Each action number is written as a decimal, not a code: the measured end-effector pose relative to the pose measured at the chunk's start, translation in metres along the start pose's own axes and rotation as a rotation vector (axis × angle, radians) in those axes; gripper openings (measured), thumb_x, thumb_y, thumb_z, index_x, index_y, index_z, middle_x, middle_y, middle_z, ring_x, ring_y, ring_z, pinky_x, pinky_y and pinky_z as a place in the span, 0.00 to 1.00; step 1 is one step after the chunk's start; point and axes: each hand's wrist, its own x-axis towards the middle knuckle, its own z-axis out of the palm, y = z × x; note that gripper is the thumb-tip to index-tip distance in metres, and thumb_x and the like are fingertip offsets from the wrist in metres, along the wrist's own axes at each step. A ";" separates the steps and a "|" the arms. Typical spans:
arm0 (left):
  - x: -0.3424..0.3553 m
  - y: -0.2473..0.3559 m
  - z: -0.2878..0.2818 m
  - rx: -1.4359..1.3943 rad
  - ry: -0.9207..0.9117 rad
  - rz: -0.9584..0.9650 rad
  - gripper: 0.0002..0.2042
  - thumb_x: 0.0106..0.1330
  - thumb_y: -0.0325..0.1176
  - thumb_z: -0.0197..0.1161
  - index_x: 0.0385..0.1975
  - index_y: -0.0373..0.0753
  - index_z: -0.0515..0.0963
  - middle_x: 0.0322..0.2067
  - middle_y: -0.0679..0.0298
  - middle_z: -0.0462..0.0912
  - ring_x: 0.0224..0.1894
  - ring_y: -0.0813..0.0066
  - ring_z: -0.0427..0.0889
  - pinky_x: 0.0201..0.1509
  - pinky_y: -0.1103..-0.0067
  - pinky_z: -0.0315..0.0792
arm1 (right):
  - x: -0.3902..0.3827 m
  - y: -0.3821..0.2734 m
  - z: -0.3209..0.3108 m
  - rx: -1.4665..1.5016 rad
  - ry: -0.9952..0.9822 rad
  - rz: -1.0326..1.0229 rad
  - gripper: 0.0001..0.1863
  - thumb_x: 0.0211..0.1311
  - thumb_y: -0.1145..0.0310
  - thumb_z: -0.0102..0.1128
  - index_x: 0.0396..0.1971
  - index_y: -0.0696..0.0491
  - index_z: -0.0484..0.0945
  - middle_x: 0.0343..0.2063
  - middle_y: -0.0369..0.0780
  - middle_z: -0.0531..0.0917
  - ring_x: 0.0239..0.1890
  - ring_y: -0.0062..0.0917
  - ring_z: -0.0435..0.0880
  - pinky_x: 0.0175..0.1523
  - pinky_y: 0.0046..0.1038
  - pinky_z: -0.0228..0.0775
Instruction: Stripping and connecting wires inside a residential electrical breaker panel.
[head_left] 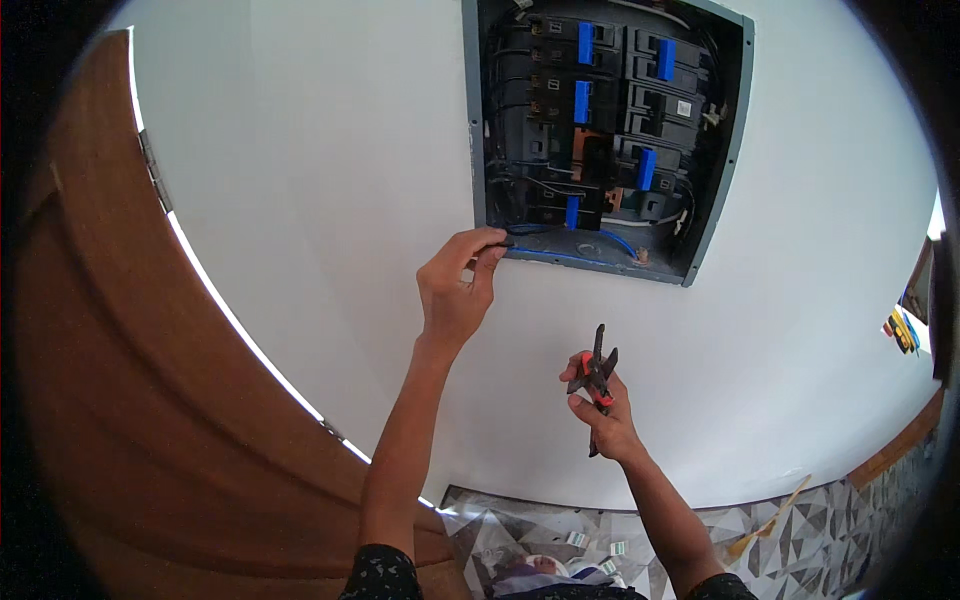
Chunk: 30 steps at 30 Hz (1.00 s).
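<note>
Pinches a small dark piece (508,244) between thumb and forefinger of the left hand (458,285), at the lower left corner of a grey electrical panel box (474,110); cannot tell exactly what kind of piece. Grasps black-and-red pliers (600,376) in the right hand (614,425), roughly upright, below the box and well apart from it. Inside the box, two columns of black circuit breakers (665,105) with blue tabs (585,43), and near the bottom a curved blue wire (626,243). Around the box, a white wall (350,200); to the left, a brown wooden door (150,350); below, a patterned tile floor (800,545) with small white-and-green packets (577,539).
</note>
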 end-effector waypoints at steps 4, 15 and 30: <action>0.002 0.005 -0.003 -0.020 -0.094 0.010 0.07 0.62 0.19 0.64 0.38 0.36 0.82 0.35 0.61 0.85 0.34 0.73 0.85 0.35 0.80 0.79 | 0.008 -0.007 0.003 -0.049 -0.013 -0.043 0.23 0.57 0.73 0.59 0.55 0.54 0.68 0.42 0.38 0.76 0.49 0.26 0.73 0.56 0.31 0.65; 0.011 0.011 -0.004 -0.447 -0.227 -0.388 0.11 0.70 0.35 0.62 0.43 0.33 0.79 0.34 0.62 0.84 0.35 0.79 0.83 0.41 0.81 0.77 | 0.048 -0.033 0.030 0.056 -0.026 -0.074 0.21 0.58 0.70 0.60 0.51 0.56 0.68 0.37 0.36 0.74 0.40 0.21 0.73 0.47 0.26 0.67; 0.042 0.024 -0.027 -0.113 -0.558 -0.316 0.08 0.62 0.34 0.69 0.36 0.37 0.87 0.27 0.66 0.82 0.25 0.83 0.70 0.28 0.82 0.64 | 0.095 -0.027 0.048 0.384 -0.218 -0.023 0.21 0.58 0.64 0.62 0.49 0.57 0.72 0.33 0.34 0.75 0.37 0.20 0.74 0.41 0.25 0.68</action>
